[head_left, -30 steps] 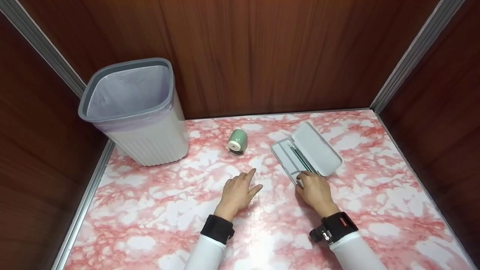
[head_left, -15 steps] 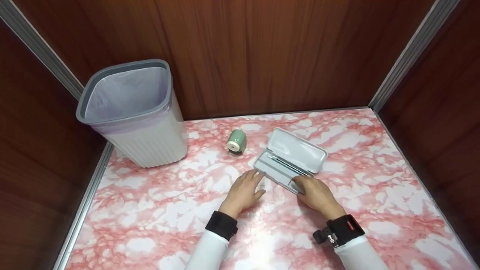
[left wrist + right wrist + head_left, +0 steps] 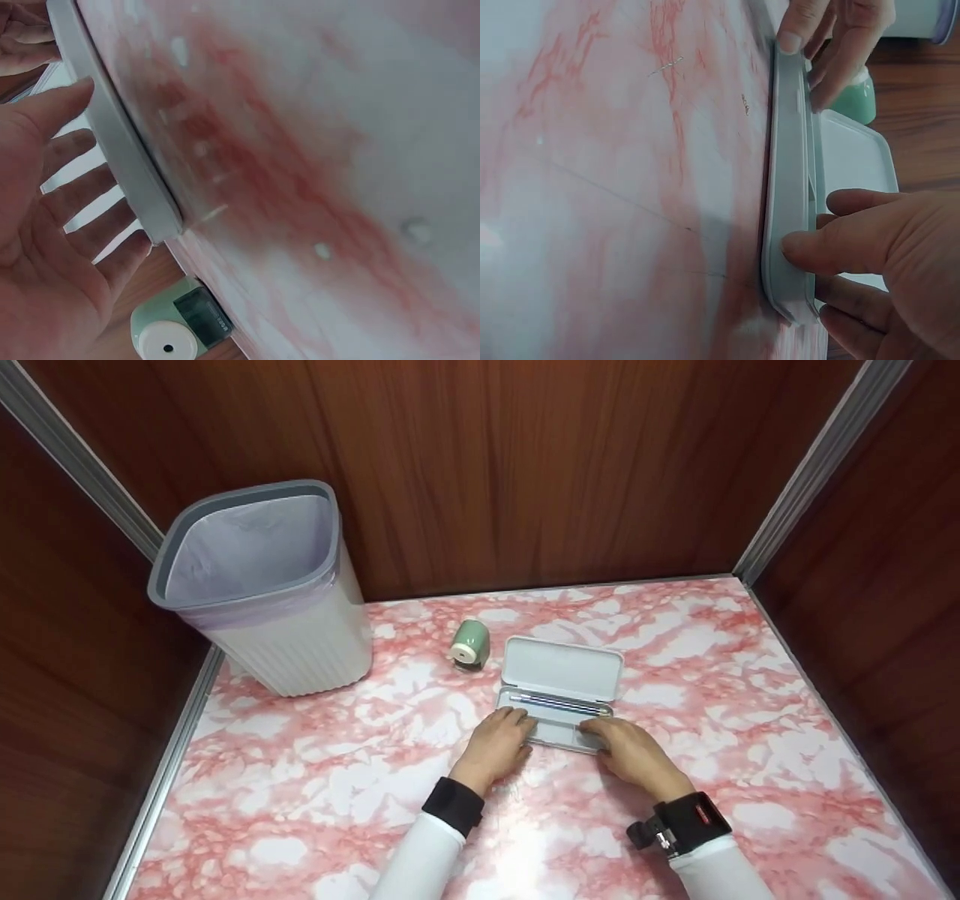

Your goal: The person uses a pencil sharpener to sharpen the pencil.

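A pale grey pencil case (image 3: 562,667) lies open on the table, its lid leaning back on the far side. Slim pencils (image 3: 559,704) lie along the rear of its tray. My left hand (image 3: 495,744) holds the near left edge, thumb on the outer front wall and fingers over the tray. At the near right corner my right hand (image 3: 634,754) grips the same edge; in the right wrist view its thumb (image 3: 806,251) presses the front wall. Behind the case, to the left, stands a green pencil sharpener (image 3: 469,643) with a cream round front.
A light bin (image 3: 300,652) with a grey rim and a purple-tinted liner stands at the back left. The table (image 3: 315,795) has a red and white marbled top. Dark wooden panels (image 3: 540,480) enclose it at the back and both sides.
The pencil case has turned from slanting to nearly square with the person and shifted left. My left hand has moved from the bare table onto its left edge; the right hand keeps its grip.
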A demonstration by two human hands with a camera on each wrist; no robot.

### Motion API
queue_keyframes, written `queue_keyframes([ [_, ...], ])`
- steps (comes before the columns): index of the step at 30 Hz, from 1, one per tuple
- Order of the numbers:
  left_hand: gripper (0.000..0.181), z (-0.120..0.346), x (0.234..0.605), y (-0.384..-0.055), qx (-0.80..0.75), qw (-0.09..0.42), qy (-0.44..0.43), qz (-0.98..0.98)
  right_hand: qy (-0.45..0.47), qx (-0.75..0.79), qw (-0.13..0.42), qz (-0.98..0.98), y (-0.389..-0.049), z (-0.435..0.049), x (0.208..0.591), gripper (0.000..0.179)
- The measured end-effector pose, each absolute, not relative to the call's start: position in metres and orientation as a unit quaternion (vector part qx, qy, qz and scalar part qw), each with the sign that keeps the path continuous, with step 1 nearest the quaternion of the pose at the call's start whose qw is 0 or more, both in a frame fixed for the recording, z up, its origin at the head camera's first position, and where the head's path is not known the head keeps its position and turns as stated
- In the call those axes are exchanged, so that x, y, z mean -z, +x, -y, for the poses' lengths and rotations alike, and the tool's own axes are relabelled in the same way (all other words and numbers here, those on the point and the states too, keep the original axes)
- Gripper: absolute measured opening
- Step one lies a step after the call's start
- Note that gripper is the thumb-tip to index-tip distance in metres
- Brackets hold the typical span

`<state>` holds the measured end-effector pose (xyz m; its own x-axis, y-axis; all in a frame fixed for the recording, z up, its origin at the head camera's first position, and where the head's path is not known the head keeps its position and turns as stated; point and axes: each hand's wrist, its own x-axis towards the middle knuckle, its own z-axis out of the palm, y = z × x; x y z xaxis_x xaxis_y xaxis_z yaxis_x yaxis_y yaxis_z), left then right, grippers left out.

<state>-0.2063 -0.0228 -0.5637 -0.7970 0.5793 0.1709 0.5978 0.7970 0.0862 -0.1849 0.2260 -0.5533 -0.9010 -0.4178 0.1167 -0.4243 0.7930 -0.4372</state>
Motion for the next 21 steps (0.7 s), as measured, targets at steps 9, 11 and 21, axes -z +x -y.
queue_keyframes([
  [9, 0.031, 0.027, 0.565, -0.202, 0.041, 0.123, -0.310, 0.942, 0.248, -0.245, 0.029, 0.937, -0.184, -0.224, 0.556, 0.050],
  [11, 0.031, 0.029, 0.565, -0.199, 0.039, 0.124, -0.307, 0.943, 0.244, -0.245, 0.026, 0.938, -0.183, -0.223, 0.557, 0.050],
  [21, 0.027, 0.058, 0.562, -0.189, 0.055, 0.113, -0.287, 0.950, 0.270, -0.263, 0.058, 0.925, -0.184, -0.222, 0.559, 0.048],
])
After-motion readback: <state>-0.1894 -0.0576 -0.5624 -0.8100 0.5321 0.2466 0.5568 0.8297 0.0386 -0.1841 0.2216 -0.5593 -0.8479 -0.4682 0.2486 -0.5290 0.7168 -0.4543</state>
